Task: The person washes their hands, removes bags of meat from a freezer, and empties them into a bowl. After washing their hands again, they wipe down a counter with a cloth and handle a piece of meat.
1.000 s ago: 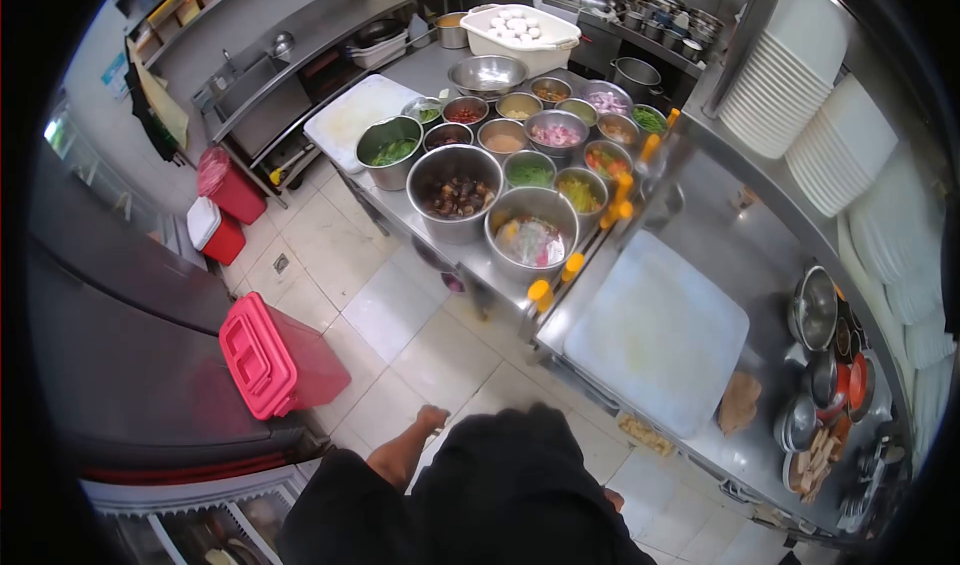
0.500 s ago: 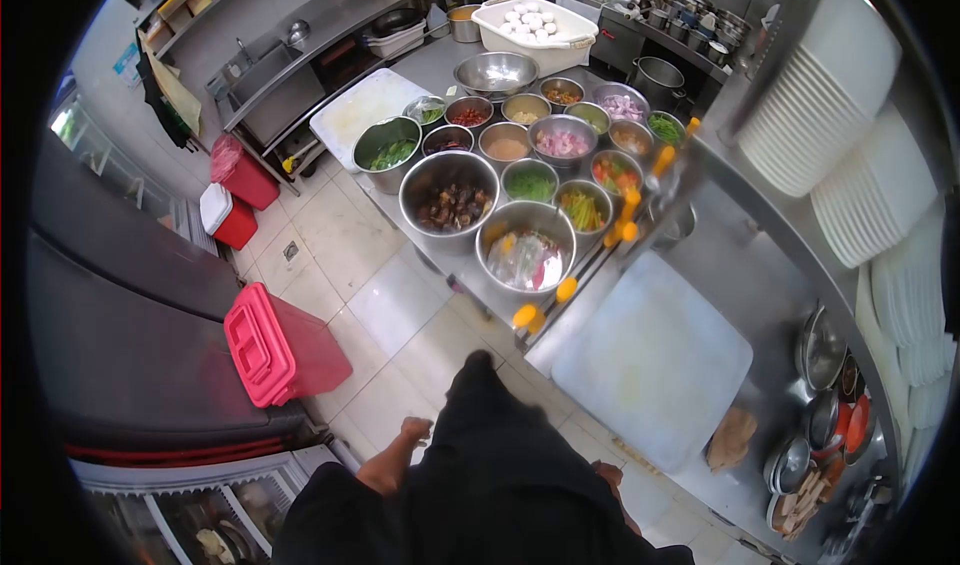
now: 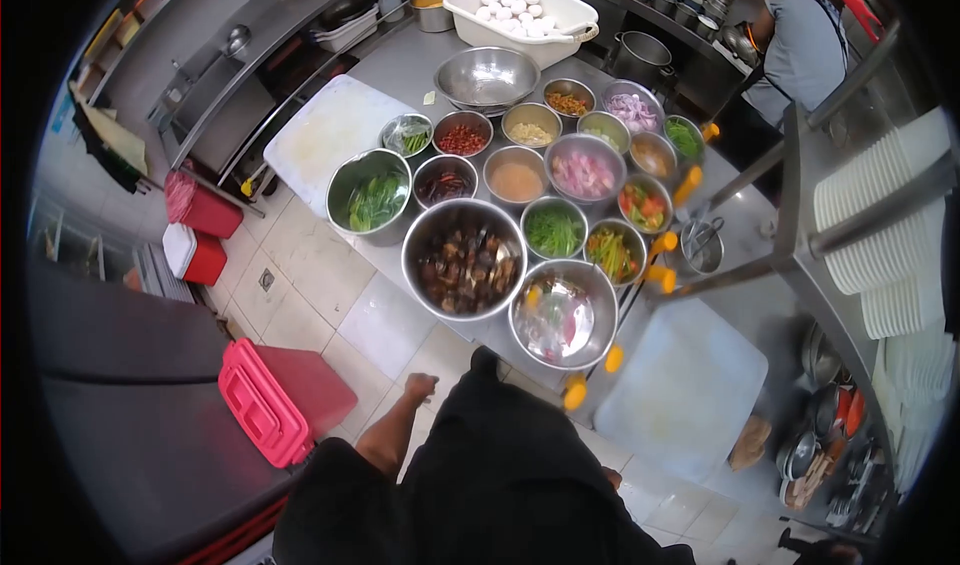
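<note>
My left hand [image 3: 421, 387] hangs low beside my dark clothing, its fingers curled; whether it holds anything is too small to tell. Only a small part of my right hand [image 3: 612, 478] shows at the right edge of my clothing, its fingers hidden. Nearest to the hands, at the counter's edge, are a large steel pot of dark brown pieces [image 3: 464, 261] and a steel bowl with a plastic bag [image 3: 564, 315]. Behind them stand several steel bowls, among them one of green leaves [image 3: 369, 197] and one of pink pieces [image 3: 582, 169].
White chopping boards [image 3: 335, 140] [image 3: 683, 387] lie on the counter. A white basin [image 3: 465, 10] holds round white items. A red lidded bin [image 3: 265, 405] stands on the floor at left. Plates [image 3: 880, 205] are stacked at right. Another person [image 3: 797, 50] stands at the back right.
The counter and bowls appear closer and larger. Another person has come into view at the back right. My right hand shows less than before.
</note>
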`<state>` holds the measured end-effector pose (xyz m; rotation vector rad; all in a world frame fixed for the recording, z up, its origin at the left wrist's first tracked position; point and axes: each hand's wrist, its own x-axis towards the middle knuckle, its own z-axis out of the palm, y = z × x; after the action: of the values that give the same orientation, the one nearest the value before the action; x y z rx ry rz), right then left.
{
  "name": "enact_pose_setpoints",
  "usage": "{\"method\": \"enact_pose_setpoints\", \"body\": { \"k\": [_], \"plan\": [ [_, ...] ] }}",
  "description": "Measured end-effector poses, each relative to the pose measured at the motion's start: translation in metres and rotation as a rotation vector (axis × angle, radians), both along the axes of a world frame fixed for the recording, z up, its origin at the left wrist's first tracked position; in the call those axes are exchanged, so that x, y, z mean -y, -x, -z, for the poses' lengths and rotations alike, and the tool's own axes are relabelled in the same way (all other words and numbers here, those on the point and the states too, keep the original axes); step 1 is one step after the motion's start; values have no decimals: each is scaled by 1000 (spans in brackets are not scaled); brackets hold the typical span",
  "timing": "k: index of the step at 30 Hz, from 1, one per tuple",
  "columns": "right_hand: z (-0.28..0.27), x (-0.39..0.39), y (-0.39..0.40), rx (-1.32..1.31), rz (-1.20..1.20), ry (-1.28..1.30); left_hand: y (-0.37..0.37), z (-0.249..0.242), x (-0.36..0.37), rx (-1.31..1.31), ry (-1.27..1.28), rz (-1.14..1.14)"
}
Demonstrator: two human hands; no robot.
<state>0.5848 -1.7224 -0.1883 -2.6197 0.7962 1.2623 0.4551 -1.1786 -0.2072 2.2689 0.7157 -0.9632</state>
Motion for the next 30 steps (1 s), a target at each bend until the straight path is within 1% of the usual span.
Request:
{"method": "enact_pose_setpoints", "body": {
  "k": [1,2,3,5,7,8,10,11,12,13,16,19,20,21,24,25,27,29,30],
  "plan": [
    [-13,-11,4,5,-122,-4,1,17,-15,6,80,-88],
    [-25,-22,10,8,-242,-9,9,60,-34,10,159,-175],
    [-15,-28,16,-5,-290,-28,6,86,-55,21,234,-262],
    [45,-7,47,-36,-389,-62,-5,96,-79,15,274,-249],
    [93,11,83,-45,-506,13,-18,94,-93,20,293,-317],
    [106,8,90,-46,-568,48,-26,88,-97,28,290,-391],
    [92,-9,92,-70,-537,44,-44,65,-95,-16,315,-533],
    [83,-17,92,-65,-512,45,-60,41,-92,-67,341,-599],
    [74,-24,90,-54,-486,41,-70,28,-89,-119,369,-670],
    [67,-29,87,-43,-465,47,-73,29,-88,-102,374,-643],
    [49,-38,82,-22,-424,47,-77,38,-78,-94,264,-411],
    [40,-43,82,-6,-400,52,-93,-3,-68,-208,295,-579],
    [37,-44,81,2,-397,52,-95,-8,-67,-256,304,-646],
    [34,-45,82,4,-394,52,-73,36,-70,-134,298,-417],
    [30,-48,85,22,-378,52,-79,1,-68,-270,320,-739],
    [29,-50,85,29,-369,50,-76,2,-69,-232,330,-619],
    [25,-54,89,44,-351,44,-55,25,-76,-156,344,-376],
    [22,-60,92,65,-329,39,-33,68,-84,-90,284,-114],
    [21,-64,93,78,-306,37,-25,79,-89,-58,252,19]
  ]
}}
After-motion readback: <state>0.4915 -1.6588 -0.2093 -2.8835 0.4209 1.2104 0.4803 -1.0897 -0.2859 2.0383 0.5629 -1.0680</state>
